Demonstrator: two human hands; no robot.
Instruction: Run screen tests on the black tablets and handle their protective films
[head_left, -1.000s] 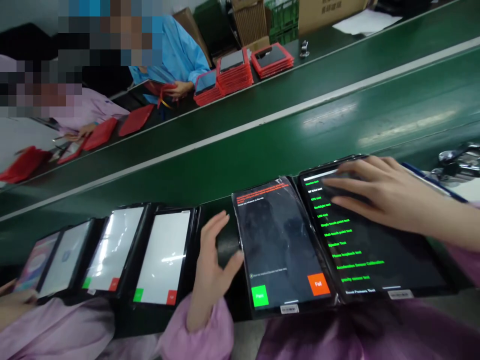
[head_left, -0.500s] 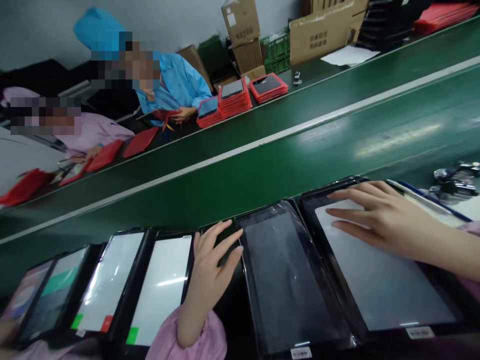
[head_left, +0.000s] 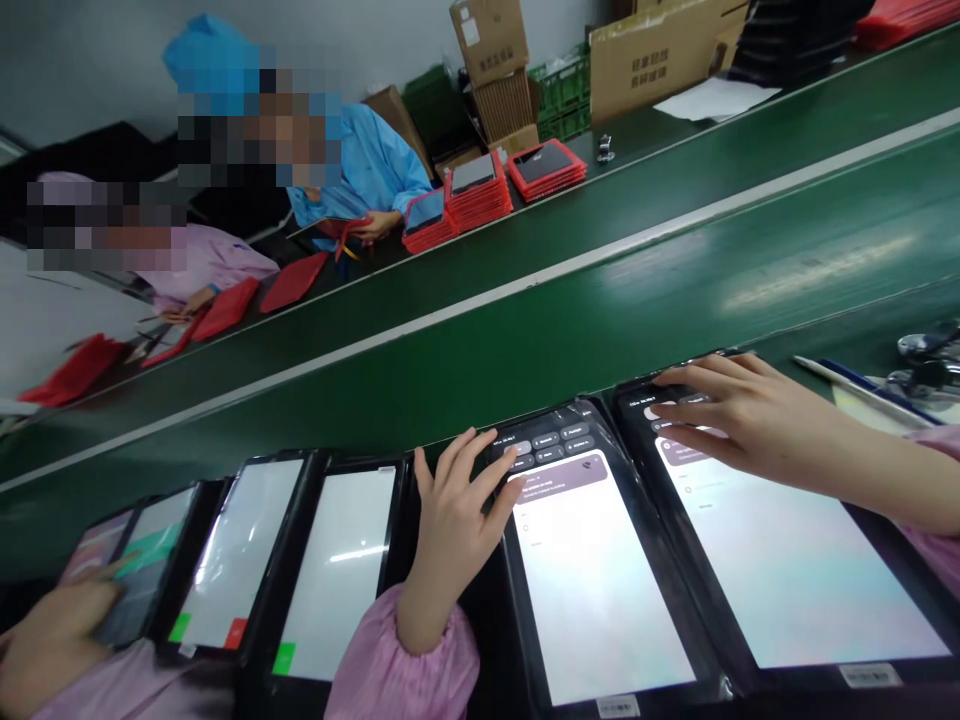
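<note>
My left hand [head_left: 463, 505], fingers spread, is at the upper left corner of a black tablet [head_left: 600, 580] whose lit screen shows a settings panel and a purple notification. Just right of it lies a second tablet [head_left: 795, 560] with the same kind of screen. Over that one's upper part my right hand [head_left: 731, 405] lies with fingers stretched and apart, covering some of its panel. Both tablets lie face up and appear to have clear film and a barcode label at the bottom edge. Neither hand grips anything.
Left of my hands lie a white-screened tablet [head_left: 334, 570] and another [head_left: 240, 560]. A co-worker's hand [head_left: 67, 620] is over further tablets. Beyond runs a green conveyor belt [head_left: 480, 370]. Two people sit across it near stacked red-framed tablets [head_left: 478, 190]. Pens [head_left: 862, 385] lie at right.
The two tablets' screens have gone from dim grey to lit pages with a settings panel and purple notification. My left hand has shifted slightly right. A co-worker's hand has come into view at left.
</note>
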